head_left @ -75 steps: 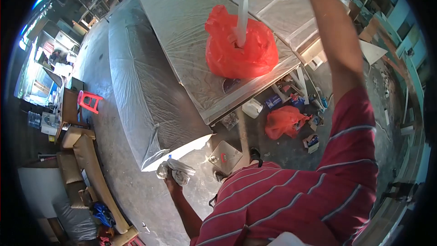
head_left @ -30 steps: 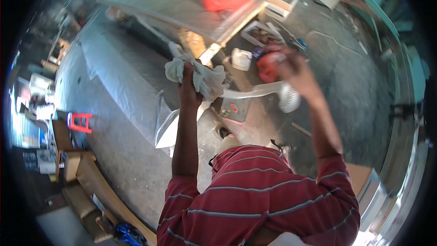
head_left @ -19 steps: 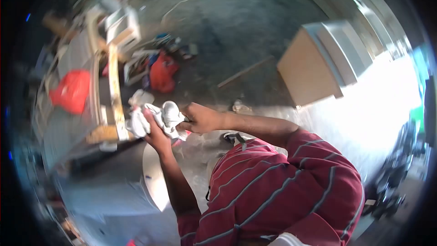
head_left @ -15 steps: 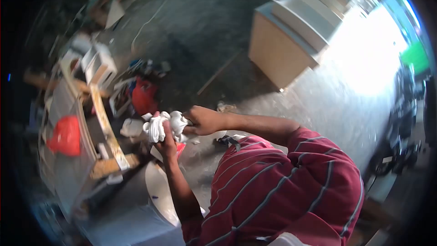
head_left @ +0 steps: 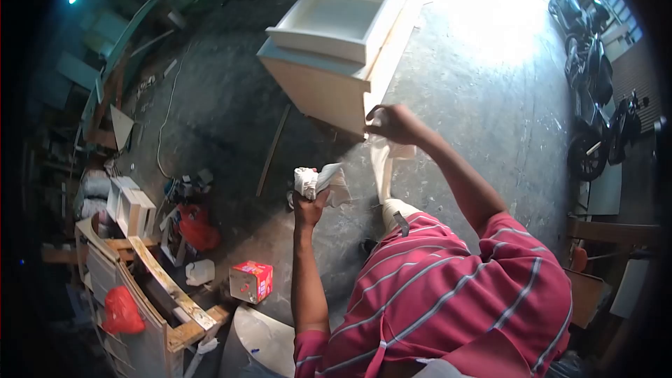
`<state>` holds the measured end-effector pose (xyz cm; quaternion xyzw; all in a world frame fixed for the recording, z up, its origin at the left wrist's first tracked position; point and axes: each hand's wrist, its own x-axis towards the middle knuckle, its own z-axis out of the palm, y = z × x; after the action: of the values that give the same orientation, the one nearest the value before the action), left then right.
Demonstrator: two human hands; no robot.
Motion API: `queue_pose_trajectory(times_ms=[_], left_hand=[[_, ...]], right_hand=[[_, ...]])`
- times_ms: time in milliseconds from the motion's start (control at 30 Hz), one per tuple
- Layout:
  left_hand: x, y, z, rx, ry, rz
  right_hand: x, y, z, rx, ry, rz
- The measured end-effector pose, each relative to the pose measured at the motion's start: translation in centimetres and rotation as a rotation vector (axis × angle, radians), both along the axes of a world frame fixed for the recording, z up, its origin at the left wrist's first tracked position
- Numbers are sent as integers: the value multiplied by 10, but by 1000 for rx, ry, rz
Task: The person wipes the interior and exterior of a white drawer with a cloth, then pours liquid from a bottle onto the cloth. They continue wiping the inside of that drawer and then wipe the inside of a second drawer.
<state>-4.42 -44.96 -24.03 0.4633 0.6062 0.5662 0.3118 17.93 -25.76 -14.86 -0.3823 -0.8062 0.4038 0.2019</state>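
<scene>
My left hand (head_left: 310,204) is wrapped round a bunched white cloth (head_left: 334,180), whose folds stick out above the fingers and to the right. Further right and higher, my right hand (head_left: 400,126) is closed, fingers curled downward, with a bit of white cloth (head_left: 380,119) showing at its fingertips. A pale cream length of fabric (head_left: 382,168) shows below that hand, running down toward my striped shirt. The two hands are well apart, over the concrete floor.
Ahead stands a wooden cabinet (head_left: 315,91) with a white drawer (head_left: 336,17) on top. At lower left are a red and pink box (head_left: 262,281), a white jug (head_left: 200,272), a red plastic bag (head_left: 122,310) and a wooden frame (head_left: 164,276). Motorcycles (head_left: 595,84) line the right side.
My hands were together on the white bundle; now they are apart, the right one moved up and right. My view has turned, bringing the cabinet and motorcycles further into sight.
</scene>
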Motion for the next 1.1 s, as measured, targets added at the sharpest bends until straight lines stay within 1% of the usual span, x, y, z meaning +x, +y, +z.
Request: queue_pose_trajectory(times_ms=[33, 67, 100, 133, 167, 200, 267, 300, 333, 367, 433, 467, 500, 567, 633, 700, 767, 833, 900, 933, 967, 1000, 1033, 1100], left_hand=[[16, 17, 5, -5, 6, -16], [31, 36, 11, -6, -93, 19], [39, 54, 16, 1, -192, 53], [51, 78, 13, -62, -281, 40], [61, 103, -1, -59, -273, 26], [73, 133, -23, -132, -341, 41], [106, 189, -45, -325, -527, 44], [128, 220, -63, -353, -556, 72], [150, 250, -65, -457, -526, 77], [170, 280, -66, -572, -492, 84], [207, 346, -78, -530, -499, -62], [223, 381, -81, -516, -545, -99], [238, 419, -80, -494, -590, -137], [267, 490, -52, -412, -567, -40], [269, 581, -71, -409, -719, 2], [261, 679, -94, -438, -838, -26], [272, 768, -105, -288, -837, 301], [265, 841, -122, -136, -782, 339], [259, 929, -167, -158, -488, 690], [249, 956, -179, -150, -798, 550], [193, 1017, -255, -309, -815, 404], [152, 1063, -299, -461, -807, 238], [162, 1064, -294, -498, -661, 432], [169, 1066, -265, -602, -315, 774]], right_hand=[[27, 16, -1, 35, 81, -72], [61, 28, 1, -35, 149, -116], [86, 29, 16, -95, 219, -158], [116, 44, 9, -224, 319, -210], [144, 56, 2, -352, 420, -260], [172, 69, -3, -346, 454, -291], [228, 98, -14, -325, 490, -327], [255, 112, -22, -268, 477, -376], [277, 122, -28, -227, 466, -432], [301, 132, -28, -297, 476, -497], [338, 153, -6, -224, 435, -601], [359, 166, -6, -118, 423, -620], [375, 176, 8, -80, 393, -673], [405, 196, 15, -1, 413, -795], [431, 217, 22, 65, 411, -861], [452, 236, 24, 87, 398, -979], [474, 256, 21, 155, 372, -1045], [492, 271, 18, 144, 355, -1133], [503, 293, 12, 129, 352, -1192], [504, 307, 14, 180, 336, -1250], [513, 322, 20, 261, 314, -1321], [526, 332, 18, 246, 311, -1354], [523, 340, 23, 282, 294, -1437], [536, 359, 28, 342, 278, -1520]])
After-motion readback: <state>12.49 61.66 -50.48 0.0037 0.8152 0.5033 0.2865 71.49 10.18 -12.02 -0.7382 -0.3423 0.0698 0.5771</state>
